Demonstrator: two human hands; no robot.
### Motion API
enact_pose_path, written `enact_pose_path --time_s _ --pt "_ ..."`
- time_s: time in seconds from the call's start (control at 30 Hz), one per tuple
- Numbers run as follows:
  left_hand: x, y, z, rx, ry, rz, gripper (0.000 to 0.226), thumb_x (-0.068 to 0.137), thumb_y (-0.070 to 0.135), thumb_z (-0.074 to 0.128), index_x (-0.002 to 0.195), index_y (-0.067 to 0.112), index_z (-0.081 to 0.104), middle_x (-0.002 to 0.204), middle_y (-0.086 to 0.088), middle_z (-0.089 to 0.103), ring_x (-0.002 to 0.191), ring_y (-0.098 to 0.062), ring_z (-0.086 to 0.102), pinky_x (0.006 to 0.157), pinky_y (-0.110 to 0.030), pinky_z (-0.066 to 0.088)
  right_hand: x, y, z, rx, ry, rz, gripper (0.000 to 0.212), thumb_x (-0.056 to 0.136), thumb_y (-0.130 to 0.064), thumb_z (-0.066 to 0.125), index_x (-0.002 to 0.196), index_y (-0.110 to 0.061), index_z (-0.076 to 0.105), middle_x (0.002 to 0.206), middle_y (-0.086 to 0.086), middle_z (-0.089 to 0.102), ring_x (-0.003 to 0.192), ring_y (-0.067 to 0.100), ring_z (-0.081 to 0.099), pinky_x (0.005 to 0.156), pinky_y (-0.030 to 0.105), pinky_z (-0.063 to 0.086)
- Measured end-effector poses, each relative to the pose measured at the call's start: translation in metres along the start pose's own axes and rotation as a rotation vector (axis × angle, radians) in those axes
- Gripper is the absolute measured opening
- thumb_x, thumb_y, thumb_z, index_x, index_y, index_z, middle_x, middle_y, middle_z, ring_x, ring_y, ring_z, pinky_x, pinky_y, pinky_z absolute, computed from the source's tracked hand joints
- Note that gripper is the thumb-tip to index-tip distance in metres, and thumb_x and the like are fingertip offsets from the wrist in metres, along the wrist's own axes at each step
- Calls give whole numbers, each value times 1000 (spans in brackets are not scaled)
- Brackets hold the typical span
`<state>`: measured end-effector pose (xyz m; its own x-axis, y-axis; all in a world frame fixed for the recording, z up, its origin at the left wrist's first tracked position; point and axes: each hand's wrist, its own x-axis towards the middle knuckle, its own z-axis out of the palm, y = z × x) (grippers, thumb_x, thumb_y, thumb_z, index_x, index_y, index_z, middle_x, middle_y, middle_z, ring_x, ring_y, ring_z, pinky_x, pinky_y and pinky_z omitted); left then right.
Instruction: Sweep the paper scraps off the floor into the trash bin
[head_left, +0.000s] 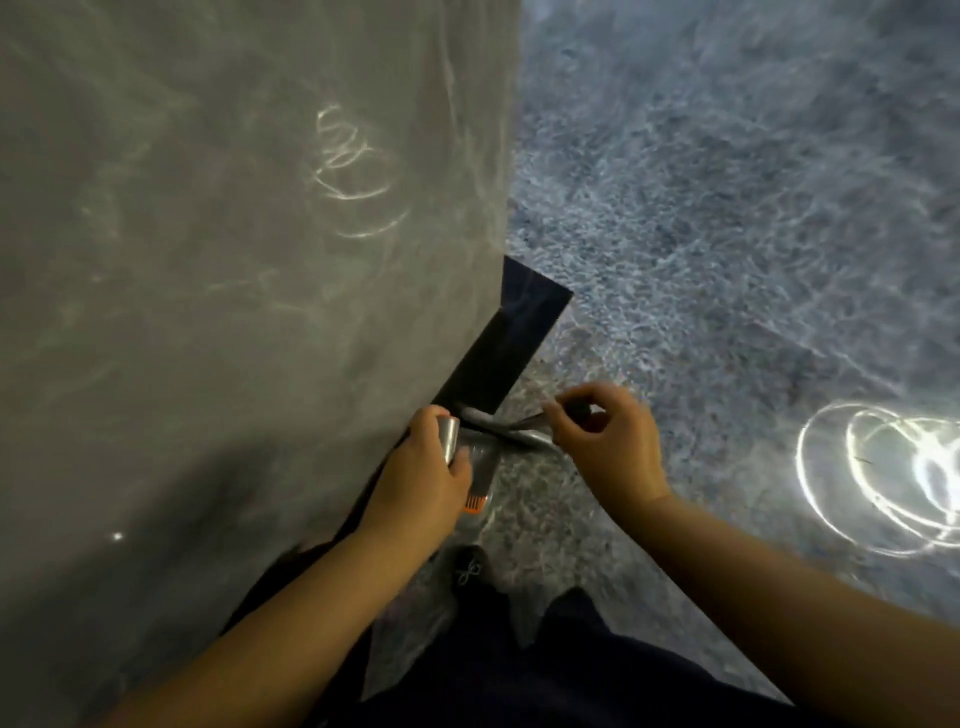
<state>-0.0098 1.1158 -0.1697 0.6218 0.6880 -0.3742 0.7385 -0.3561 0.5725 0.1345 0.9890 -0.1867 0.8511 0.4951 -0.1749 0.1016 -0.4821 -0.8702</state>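
Left hand (426, 467) is gripping a metal handle (451, 439), right hand (602, 441) is pinching a second handle (524, 427): probably collecting tools; scraps and bin aren't showing, locate them next.

Grey wall (208, 260), speckled blue-grey floor (727, 208)

1. Setting: indoor room, most likely an office or similar commercial space; exact type cannot be confirmed because the frame is heavily motion-blurred.
2. Floor (727, 208): speckled blue-grey short-pile carpet of the commercial kind, covering the right half of the view.
3. Large flat grey panel (234, 260) fills the left half; smooth matte face, standing upright beside the carpet. Wall, partition or cabinet side: cannot tell which.
4. Dark strip (498, 353) runs along the panel's lower edge where it meets the carpet.
5. Lighting: artificial; bright streaked reflections (893, 473) on the carpet at right.
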Motion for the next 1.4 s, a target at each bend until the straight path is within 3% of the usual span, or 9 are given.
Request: enact_pose_path --time_s 0.23,0.4,0.6,0.9,1.03,1.13,1.23,1.3,1.4 --pt "-56 6 34 57 -86 235 33 95 31 56 125 27 43 90 1 54 76 -21 57 66 -35 50 -100 43 -36 12 -23 90 6 82 -25 74 86 -23 69 86 -5 67 76 9 66 70 34 58" --pt "-90 10 65 70 -135 284 34 94 35 56 125 30 42 92 0 55 77 -22 57 65 -36 50 -169 74 -49 106 -27 322 10 85 -24 69 84 -33 66 89 -14 67 81 5 68 75 32 59" --pt "-95 11 81 74 -150 330 34 94 32 56 126 28 43 89 -1 55 73 -22 55 62 -33 44 -194 103 -51 221 -139 662 24 82 -19 68 106 -18 71 85 -2 71 78 15 71 77 36 60" --pt "-95 0 75 29 -177 371 31 93 29 59 120 29 44 90 -1 57 73 -19 55 62 -31 42 -191 117 -20 345 -295 942 40 86 4 61 125 -6 59 91 14 65 74 26 70 73 38 60" --pt "-94 -4 70 29 -225 396 32 93 29 59 121 29 44 93 -4 60 76 -21 59 63 -32 46 -188 123 -8 300 -360 935 45 90 7 55 133 -6 52 100 17 61 70 22 66 51 24 53" --pt "-94 -6 65 26 -255 399 34 93 28 59 123 31 44 100 -3 61 85 -24 61 73 -39 52 -183 135 4 175 -407 919 49 92 8 52 138 -7 47 91 11 60 75 25 63 66 32 53" --pt "-93 -9 59 22 -266 377 34 93 29 60 122 36 44 103 -2 61 88 -24 61 78 -44 53 -178 140 11 -93 -561 850 57 93 3 54 145 -12 38 124 11 59 97 27 65 86 39 55" --pt "-92 -10 57 24 -273 389 33 93 31 59 121 38 44 102 1 61 86 -21 61 76 -42 54 -180 142 13 -201 -551 800 55 96 -8 54 147 -15 35 141 9 49 109 27 62 86 35 54" --pt "-90 -10 56 9 -268 422 35 92 32 60 124 34 46 102 3 62 87 -18 61 75 -35 53 -190 140 10 -203 -451 777 50 96 -21 55 144 -15 39 139 7 50 109 26 61 77 30 50"
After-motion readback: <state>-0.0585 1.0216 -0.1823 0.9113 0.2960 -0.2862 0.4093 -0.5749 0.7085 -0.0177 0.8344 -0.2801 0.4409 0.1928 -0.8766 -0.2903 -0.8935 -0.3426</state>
